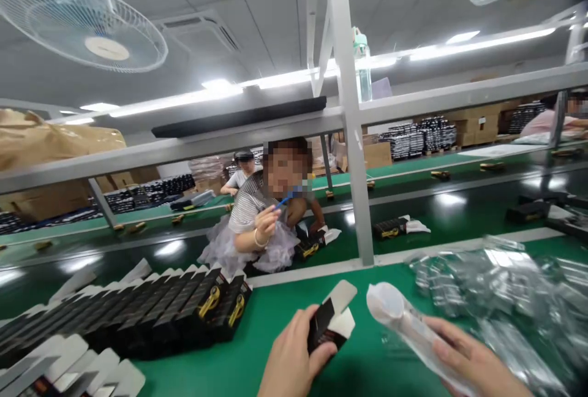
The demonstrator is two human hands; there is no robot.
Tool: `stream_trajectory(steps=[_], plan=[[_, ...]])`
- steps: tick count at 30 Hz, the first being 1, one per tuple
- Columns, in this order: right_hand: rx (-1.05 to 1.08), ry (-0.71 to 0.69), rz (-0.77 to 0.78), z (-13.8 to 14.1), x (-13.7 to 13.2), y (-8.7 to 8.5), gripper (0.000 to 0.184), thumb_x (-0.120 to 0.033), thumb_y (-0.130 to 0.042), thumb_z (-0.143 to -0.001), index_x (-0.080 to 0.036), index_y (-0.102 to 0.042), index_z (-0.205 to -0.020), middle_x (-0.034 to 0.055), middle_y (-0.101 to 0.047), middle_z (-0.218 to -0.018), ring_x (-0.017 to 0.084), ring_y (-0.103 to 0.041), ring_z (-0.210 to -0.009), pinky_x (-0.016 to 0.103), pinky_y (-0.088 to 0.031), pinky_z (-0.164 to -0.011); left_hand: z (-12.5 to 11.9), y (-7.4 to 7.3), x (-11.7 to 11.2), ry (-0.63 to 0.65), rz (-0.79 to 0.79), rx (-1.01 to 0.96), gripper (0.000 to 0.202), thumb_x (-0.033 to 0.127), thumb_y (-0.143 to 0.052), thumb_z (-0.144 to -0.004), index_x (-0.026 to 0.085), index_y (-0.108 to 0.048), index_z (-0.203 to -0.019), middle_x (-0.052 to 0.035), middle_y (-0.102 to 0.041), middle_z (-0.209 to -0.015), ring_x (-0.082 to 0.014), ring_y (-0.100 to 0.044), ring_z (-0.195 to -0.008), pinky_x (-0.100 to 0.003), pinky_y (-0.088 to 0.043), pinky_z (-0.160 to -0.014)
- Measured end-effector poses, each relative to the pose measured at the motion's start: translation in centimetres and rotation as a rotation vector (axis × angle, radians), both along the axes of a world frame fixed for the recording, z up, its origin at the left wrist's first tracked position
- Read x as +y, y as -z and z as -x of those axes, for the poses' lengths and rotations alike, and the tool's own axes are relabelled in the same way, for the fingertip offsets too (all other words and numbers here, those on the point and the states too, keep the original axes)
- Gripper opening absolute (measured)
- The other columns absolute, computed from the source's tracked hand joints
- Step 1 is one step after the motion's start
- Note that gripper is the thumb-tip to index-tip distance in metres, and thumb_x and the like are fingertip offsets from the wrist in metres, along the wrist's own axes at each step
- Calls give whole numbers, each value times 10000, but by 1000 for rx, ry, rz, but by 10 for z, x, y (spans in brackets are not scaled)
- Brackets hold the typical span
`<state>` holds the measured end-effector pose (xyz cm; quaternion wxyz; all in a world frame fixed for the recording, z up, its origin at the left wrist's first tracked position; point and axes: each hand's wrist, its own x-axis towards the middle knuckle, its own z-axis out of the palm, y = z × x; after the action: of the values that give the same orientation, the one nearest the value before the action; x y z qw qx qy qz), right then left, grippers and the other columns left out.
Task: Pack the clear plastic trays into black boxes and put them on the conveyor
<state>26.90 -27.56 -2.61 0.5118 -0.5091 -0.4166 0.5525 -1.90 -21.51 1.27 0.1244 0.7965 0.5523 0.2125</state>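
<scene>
Near the bottom middle, my left hand (pixel 296 351) is wrapped around a small black cardboard box (pixel 320 326). Its white end flaps stand open and point away to the upper right. My right hand (pixel 468 354) grips a long, translucent plastic package (pixel 416 329) with a rounded whitish end. That end lies just right of the box flaps, with a gap between them; its contents cannot be made out. To the left, a long row of black boxes (pixel 174 305) rests on the green tabletop (pixel 206 366), some with yellow pictures on their ends.
Clear plastic trays (pixel 496 280) are heaped at the right. Open white-flapped boxes (pixel 78 369) fill the lower left corner. Beyond the metal post (pixel 351 139), a person (pixel 257 219) sits by the dark conveyor (pixel 441 201), holding a blue stick. A black box (pixel 390 227) lies on the belt.
</scene>
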Motion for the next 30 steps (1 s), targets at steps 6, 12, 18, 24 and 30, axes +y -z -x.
stream_trajectory(steps=[6,12,18,24,30], plan=[[175,-129,26,14,-33,-49,579,-591,-678,-709,-236,-572,-1155,-41,-453,-669,35,-243,-466,180,-103,-403,-8,-10,-22,114,-91,-53,454,339,-642,-784,201,-493,-1189,-60,-611,-1093,-208,-589,-979,-313,-475,-830],[-36,-369,81,26,-27,-37,595,-672,-637,-685,-204,-601,-1052,-61,-407,-590,30,-244,-424,171,-103,-374,6,0,-37,244,-424,60,610,471,-742,-657,184,-497,-1136,-60,-670,-1018,-214,-646,-897,-302,-529,-763],[-241,-458,-33,18,-24,-8,606,-699,-677,-578,-179,-668,-890,-35,-459,-541,77,-380,-463,171,-268,-415,12,19,-50,402,-759,113,574,675,-370,-813,185,-513,-1075,-26,-708,-855,-167,-670,-681,-268,-526,-636],[-366,-524,61,39,-25,-1,670,-694,-679,-537,-155,-614,-929,-33,-448,-611,49,-305,-403,166,-208,-327,3,17,-55,497,-801,171,558,598,-236,-892,152,-539,-1039,-36,-696,-835,-168,-639,-630,-289,-493,-579],[-369,-472,-60,55,-29,-21,566,-609,-648,-666,-118,-643,-947,-6,-533,-679,73,-391,-526,150,-289,-420,13,13,-58,472,-518,196,601,624,-500,-768,153,-484,-1141,-81,-664,-992,-228,-624,-810,-363,-502,-722]])
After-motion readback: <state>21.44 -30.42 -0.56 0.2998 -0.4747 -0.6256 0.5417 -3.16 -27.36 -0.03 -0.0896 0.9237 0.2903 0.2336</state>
